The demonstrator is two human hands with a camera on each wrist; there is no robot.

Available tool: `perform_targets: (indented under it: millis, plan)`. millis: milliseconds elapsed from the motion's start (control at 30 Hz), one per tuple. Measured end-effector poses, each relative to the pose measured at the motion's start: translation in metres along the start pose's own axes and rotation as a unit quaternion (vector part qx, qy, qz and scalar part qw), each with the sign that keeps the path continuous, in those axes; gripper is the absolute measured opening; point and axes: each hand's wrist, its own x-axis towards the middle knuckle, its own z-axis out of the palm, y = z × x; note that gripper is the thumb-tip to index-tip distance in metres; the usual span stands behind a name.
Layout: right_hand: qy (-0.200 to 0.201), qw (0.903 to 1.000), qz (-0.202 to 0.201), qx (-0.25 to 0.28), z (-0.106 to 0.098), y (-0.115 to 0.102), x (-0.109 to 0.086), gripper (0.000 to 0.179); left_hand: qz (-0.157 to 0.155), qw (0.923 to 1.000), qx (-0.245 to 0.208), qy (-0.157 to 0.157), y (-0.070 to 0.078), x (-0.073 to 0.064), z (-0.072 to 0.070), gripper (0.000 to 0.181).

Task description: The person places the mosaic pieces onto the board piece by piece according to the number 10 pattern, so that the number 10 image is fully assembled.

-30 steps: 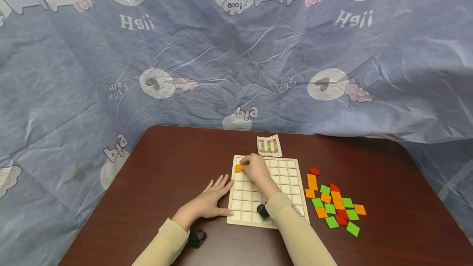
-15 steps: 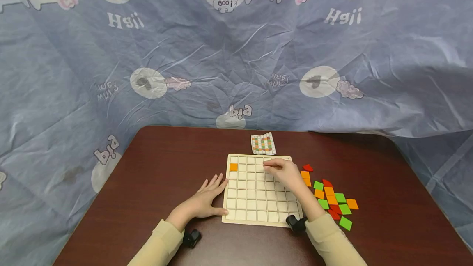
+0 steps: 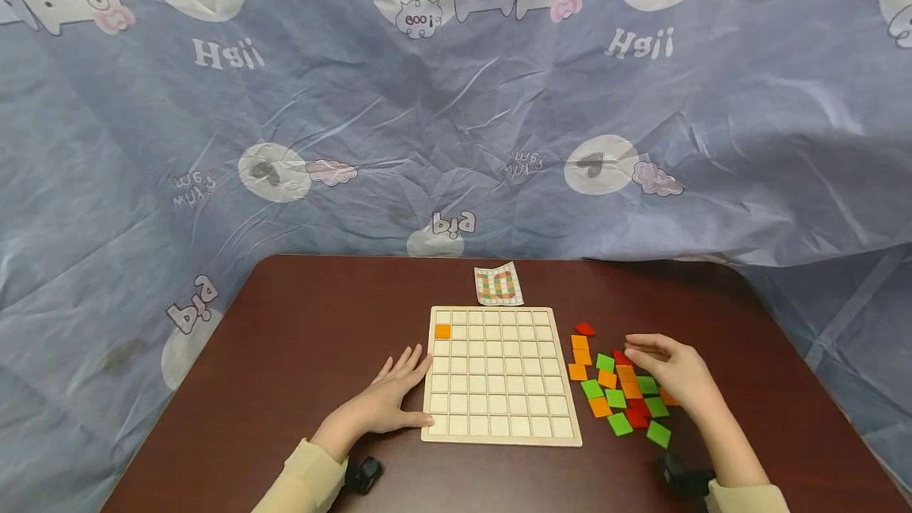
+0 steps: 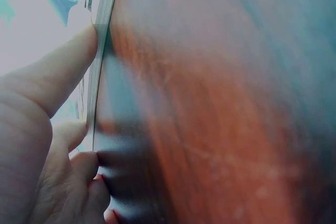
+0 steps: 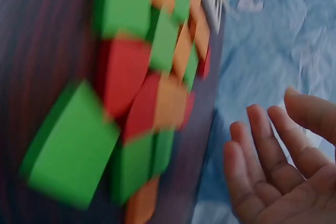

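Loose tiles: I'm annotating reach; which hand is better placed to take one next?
Probably the right hand: it hovers near the loose tiles, holding nothing, while the board separates them from the left hand.

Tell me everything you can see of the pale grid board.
The board is thin, roughly square and looks wooden, with a plain rim and raised lines dividing it into rows of square cells. It lies flat on the dark reddish-brown table. One orange tile sits in its leftmost column, second row from the far edge; the other cells are bare. The left hand touches its left edge.
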Motion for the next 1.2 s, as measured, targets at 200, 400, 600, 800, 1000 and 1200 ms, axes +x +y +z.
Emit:
perform_targets:
  millis: [200, 400, 600, 800, 1000, 1200]
  plan:
    - [-0.036, 0.9990, 0.024, -0.012, -0.018, 0.037, -0.007, 0.061, -0.004, 1.0000, -0.001, -0.004, -0.002, -0.001, 0.000, 0.095]
    - [-0.048, 0.9979, 0.043, 0.007, -0.024, 0.059, -0.013, 0.065, -0.002, 1.0000, 0.002, 0.000, -0.002, -0.002, 0.001, 0.095]
    - [-0.058, 0.9975, 0.039, -0.011, -0.023, 0.068, -0.016, 0.063, -0.004, 1.0000, 0.001, -0.002, -0.002, -0.002, 0.000, 0.095]
    - [-0.041, 0.9982, 0.025, -0.037, -0.021, 0.070, -0.016, 0.051, 0.001, 1.0000, 0.004, 0.001, -0.003, 0.001, -0.003, 0.094]
    - [-0.048, 0.9973, 0.026, -0.050, -0.021, 0.065, -0.011, 0.043, 0.001, 1.0000, 0.003, 0.002, -0.001, 0.000, -0.007, 0.094]
    - [-0.075, 0.9954, 0.048, -0.035, -0.026, 0.066, -0.014, 0.042, 0.004, 1.0000, 0.002, -0.004, -0.003, 0.001, -0.001, 0.095]
